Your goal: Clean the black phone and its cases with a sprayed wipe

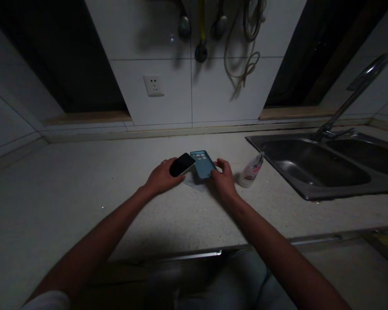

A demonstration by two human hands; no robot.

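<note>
My left hand (163, 177) is closed around a smartphone (182, 164) with a dark screen, tilted above the counter. In my right hand (224, 177) is a blue-teal phone case (203, 165), gripped by its right edge between thumb and fingers. Several round camera cut-outs show at the case's far end, and its hollow inner side faces me. The phone's right end is right beside the case's left edge; whether they touch I cannot tell. Beneath them a pale flat sheet (195, 184) lies on the counter, partly hidden.
Right of my right hand stands a small whitish plastic pouch (251, 170) with pink print. Further right is a steel double sink (310, 165) with a faucet (352, 94). The pale countertop (67, 185) meets a tiled wall with a socket (153, 85), pipes and a hanging cord (242, 77).
</note>
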